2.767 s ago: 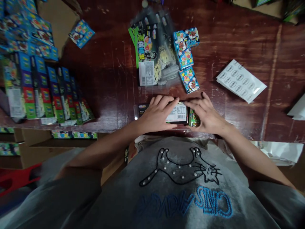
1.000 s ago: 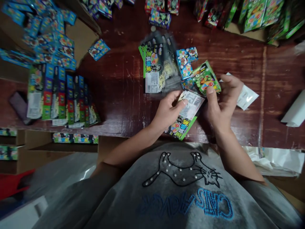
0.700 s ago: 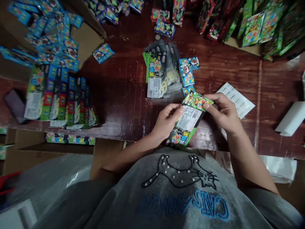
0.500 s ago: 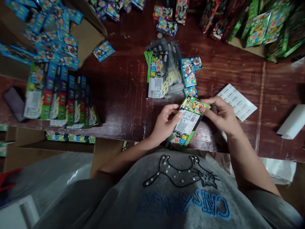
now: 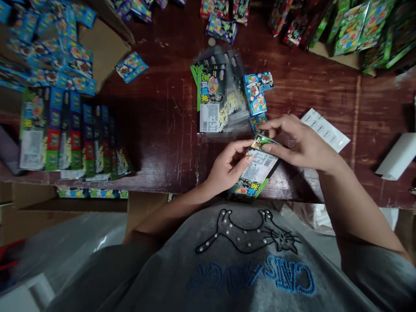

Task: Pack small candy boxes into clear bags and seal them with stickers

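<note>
My left hand (image 5: 232,167) is closed on a flat candy packet (image 5: 258,167), its thumb across the front. The packet has a black and green printed face and a white label, and is tilted near the table's front edge. My right hand (image 5: 292,143) is over the packet's top end, thumb touching it. Its index finger is stretched apart from the thumb, toward a small blue candy box (image 5: 258,122). Whether the fingertips touch that box is unclear. More blue boxes (image 5: 255,95) lie just above. Left of them is a fanned stack of printed clear bags (image 5: 211,97).
Filled packets (image 5: 35,130) stand in a row at the left. Cartons hold blue boxes (image 5: 61,47) at the upper left and green boxes (image 5: 364,28) at the upper right. A sticker sheet (image 5: 325,130) and a white roll (image 5: 394,156) lie at the right.
My right hand has moved from pinching the packet's upper corner to reaching over its top, fingers nearer the blue boxes. My left hand keeps its hold. The view has shifted slightly.
</note>
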The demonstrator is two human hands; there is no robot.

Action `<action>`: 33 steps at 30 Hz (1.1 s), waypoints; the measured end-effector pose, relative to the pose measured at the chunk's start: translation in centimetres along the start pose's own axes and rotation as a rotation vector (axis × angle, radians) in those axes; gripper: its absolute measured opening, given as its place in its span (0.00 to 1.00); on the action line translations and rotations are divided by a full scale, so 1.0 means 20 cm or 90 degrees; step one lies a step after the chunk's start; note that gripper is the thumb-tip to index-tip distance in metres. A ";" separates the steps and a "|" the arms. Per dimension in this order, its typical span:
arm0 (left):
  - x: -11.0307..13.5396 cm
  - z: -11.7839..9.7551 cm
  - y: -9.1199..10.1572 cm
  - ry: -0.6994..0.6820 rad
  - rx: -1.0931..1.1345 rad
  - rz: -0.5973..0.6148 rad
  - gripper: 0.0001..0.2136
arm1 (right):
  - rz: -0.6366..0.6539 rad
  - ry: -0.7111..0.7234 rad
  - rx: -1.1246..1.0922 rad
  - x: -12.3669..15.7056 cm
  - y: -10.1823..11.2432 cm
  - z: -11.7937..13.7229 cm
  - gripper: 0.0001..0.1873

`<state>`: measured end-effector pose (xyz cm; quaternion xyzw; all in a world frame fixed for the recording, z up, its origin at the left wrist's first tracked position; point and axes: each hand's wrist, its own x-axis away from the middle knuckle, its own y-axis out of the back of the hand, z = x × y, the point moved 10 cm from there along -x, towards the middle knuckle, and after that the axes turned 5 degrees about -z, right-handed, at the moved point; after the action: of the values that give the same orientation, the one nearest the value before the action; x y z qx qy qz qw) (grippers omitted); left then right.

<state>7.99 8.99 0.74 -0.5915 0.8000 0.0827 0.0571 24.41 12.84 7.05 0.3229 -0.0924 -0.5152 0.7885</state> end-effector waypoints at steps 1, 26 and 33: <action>0.00 -0.01 0.00 -0.004 0.005 0.001 0.15 | 0.013 0.015 0.006 -0.02 -0.02 0.02 0.16; -0.09 0.17 0.14 0.218 0.109 -0.120 0.06 | -0.580 -0.296 -0.298 0.46 -0.25 -0.17 0.15; -0.11 0.17 0.13 0.197 0.086 -0.073 0.07 | -0.454 -0.238 -0.207 0.40 -0.23 -0.14 0.08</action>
<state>6.16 12.41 -1.99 -0.6365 0.7681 -0.0664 -0.0225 25.93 5.73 0.58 0.1071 -0.0336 -0.8130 0.5713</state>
